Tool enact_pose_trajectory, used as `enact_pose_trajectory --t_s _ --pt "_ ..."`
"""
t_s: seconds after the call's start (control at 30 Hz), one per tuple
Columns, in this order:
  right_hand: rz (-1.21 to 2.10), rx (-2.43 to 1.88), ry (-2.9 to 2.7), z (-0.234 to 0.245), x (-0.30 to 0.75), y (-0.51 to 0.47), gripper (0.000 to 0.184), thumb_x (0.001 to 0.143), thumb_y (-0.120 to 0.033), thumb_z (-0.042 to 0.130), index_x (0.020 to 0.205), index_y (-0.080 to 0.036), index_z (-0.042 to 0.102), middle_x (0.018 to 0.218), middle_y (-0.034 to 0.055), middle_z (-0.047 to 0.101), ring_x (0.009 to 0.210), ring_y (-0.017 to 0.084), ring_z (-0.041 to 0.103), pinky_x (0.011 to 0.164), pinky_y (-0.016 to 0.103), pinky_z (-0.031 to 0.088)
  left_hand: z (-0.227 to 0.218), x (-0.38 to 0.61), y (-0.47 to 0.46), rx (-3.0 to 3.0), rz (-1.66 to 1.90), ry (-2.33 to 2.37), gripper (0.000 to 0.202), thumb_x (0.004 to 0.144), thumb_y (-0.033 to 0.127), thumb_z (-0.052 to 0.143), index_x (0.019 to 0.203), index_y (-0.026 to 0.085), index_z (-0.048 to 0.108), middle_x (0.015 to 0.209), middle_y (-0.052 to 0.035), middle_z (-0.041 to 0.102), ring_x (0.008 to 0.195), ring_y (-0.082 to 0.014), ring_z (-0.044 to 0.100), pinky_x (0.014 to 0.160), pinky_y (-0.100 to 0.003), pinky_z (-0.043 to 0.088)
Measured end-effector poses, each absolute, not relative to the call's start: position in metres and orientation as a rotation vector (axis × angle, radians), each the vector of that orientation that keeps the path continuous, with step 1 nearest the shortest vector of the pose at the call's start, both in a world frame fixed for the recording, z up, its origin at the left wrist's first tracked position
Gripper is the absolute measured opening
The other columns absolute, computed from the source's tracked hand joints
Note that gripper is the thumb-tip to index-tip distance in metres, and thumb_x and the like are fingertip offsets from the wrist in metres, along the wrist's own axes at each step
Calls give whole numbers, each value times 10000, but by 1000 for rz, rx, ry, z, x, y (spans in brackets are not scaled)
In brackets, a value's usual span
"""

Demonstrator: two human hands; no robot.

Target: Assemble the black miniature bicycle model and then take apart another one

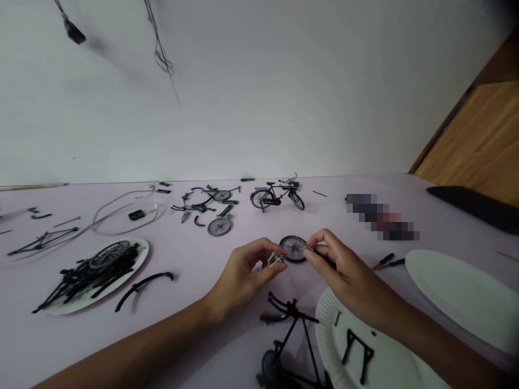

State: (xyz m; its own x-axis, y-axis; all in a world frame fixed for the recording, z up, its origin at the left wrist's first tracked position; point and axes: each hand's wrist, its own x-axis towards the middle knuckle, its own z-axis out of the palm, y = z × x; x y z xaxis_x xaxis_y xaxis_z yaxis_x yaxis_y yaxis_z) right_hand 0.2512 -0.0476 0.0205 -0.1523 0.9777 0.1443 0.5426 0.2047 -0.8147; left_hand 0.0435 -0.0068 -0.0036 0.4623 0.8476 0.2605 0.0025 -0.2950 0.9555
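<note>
Small silvery part (279, 259) near a black-rimmed, fine-spoked wheel (293, 248)

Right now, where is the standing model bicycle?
In the head view, the model bicycle stands centre-back, near the wall, just right of the green bicycle parts.

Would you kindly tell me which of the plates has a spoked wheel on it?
The leftmost plate: a spoked wheel lies on its heap of black parts. No wheel shows on the middle plate or the rightmost plate.
</note>
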Motion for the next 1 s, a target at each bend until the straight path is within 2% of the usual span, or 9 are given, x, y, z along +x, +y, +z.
enact_pose_trajectory --t_s 0.07,0.13,0.27,0.4,0.83,1.0 --pt "627 -1454 -1875 24 255 -48 165 1008 -365 438 906 -242 480 669 -55 540 573 128 456 557 263 351 -4 43 -4 1667 1021 756 136 853 251 719 952 168 678 900 -41 639 858 -165 568 777 -284 442" --pt "500 -1447 -1982 27 259 -48 185 1001 -348 467 860 -239 518 657 -50 551 570 129 467 566 274 349 -4 44 -2 1683 1057 746 143 834 250 740 927 161 677 914 -44 637 858 -166 561 777 -284 437" --pt "373 -1326 -2077 25 260 -49 133 988 -311 520 925 -248 619 833 -25 683 692 130 595 672 276 408 -5 43 0 1685 1061 743 183 799 267 781 908 156 685 954 -61 661 889 -183 570 795 -296 440" --pt "382 -1251 -2130 22 258 -50 115 990 -255 511 1016 -257 623 941 -20 703 779 129 637 702 260 427 -6 42 -1 1655 1034 757 202 781 280 798 883 152 680 902 -56 666 854 -181 575 765 -291 444" --pt "390 -1225 -2153 21 256 -50 141 1005 -279 501 1027 -247 636 883 -31 708 703 115 626 666 263 420 -6 43 -1 1651 1021 709 204 780 292 798 812 141 665 834 -51 654 820 -179 574 766 -301 434" --pt "360 -1206 -2178 23 258 -51 132 1007 -263 503 1053 -243 625 907 -37 704 738 105 636 692 257 421 -8 43 0 1653 1013 716 197 781 290 797 805 148 663 823 -43 656 815 -174 574 762 -294 433"
